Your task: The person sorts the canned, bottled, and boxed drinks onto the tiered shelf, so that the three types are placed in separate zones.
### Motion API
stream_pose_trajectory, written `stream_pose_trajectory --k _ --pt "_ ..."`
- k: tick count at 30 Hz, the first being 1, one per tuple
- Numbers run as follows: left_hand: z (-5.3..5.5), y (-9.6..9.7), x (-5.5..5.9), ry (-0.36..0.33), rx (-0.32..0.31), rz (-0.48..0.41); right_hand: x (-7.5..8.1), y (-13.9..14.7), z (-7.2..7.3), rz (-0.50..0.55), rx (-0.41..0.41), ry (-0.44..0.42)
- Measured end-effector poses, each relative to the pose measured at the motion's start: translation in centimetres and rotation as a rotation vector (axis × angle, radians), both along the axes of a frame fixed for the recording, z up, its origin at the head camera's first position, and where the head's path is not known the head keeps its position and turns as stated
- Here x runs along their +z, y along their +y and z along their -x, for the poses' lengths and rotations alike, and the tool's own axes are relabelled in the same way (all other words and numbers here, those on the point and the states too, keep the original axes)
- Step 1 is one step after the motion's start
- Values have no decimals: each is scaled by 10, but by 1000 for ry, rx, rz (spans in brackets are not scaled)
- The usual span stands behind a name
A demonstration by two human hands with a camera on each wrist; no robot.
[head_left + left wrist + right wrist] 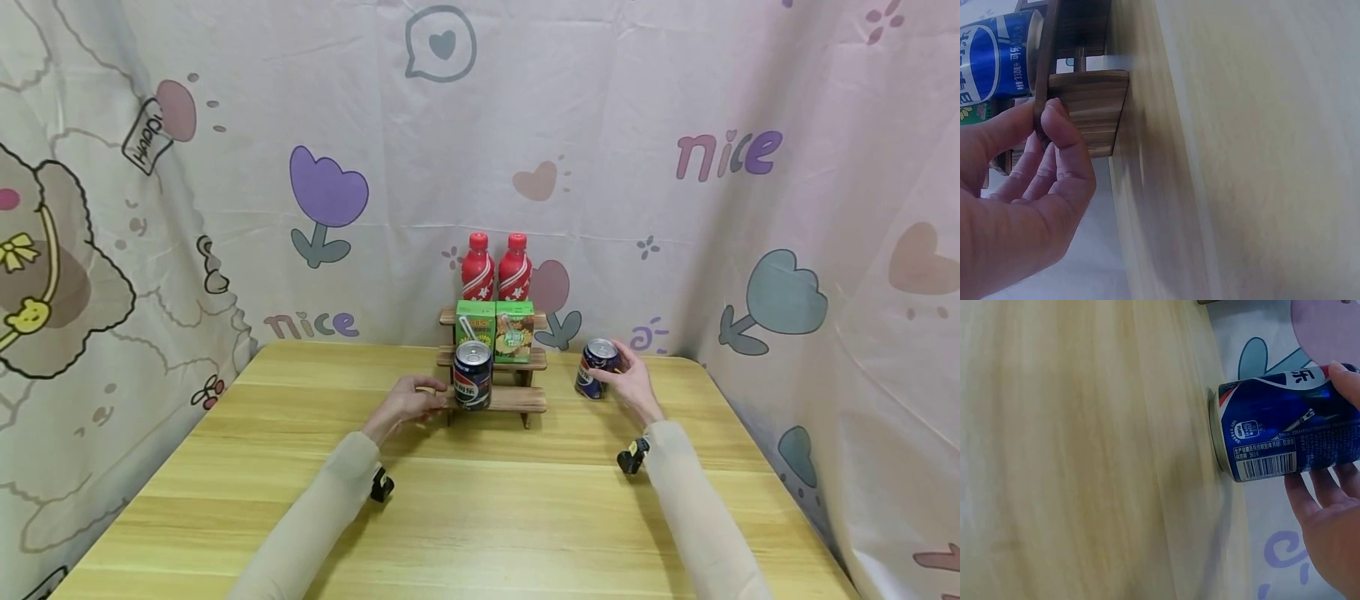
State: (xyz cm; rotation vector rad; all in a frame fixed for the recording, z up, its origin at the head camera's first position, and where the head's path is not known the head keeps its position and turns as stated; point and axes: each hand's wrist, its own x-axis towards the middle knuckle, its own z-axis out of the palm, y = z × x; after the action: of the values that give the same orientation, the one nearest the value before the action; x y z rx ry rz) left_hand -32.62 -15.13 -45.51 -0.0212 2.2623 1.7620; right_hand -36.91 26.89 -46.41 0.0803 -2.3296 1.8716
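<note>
A three-step wooden display stand (pixel 519 400) is on the table, with a dark blue soda can (pixel 472 385) upright at the left end of its lowest step. My left hand (pixel 408 405) pinches the left end of that step between thumb and fingers, just beside the can; the left wrist view shows the wooden edge (pixel 1047 69) in the pinch. To the right of the stand, my right hand (pixel 636 385) grips a second blue soda can (pixel 1291 425), thumb on one side and fingers on the other. This can is slightly tilted, its base close to the tabletop.
Two green drink cartons (pixel 514 335) stand side by side on the middle step. Behind them, two red bottles (pixel 477 271) stand on the top step. A patterned curtain (pixel 622 125) hangs behind the wooden table (pixel 495 517) and along both sides.
</note>
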Motion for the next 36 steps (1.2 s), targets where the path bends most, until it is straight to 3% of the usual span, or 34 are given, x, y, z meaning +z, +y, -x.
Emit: stream_pose_trajectory --k 9,16,36 --pt "1 0 0 -6 6 -6 -4 0 -3 34 -7 36" --pt "0 1 -1 -18 9 -21 -4 -1 -10 44 -2 -25" --pt "-1 0 -1 -2 8 -18 18 -29 -33 20 3 7"
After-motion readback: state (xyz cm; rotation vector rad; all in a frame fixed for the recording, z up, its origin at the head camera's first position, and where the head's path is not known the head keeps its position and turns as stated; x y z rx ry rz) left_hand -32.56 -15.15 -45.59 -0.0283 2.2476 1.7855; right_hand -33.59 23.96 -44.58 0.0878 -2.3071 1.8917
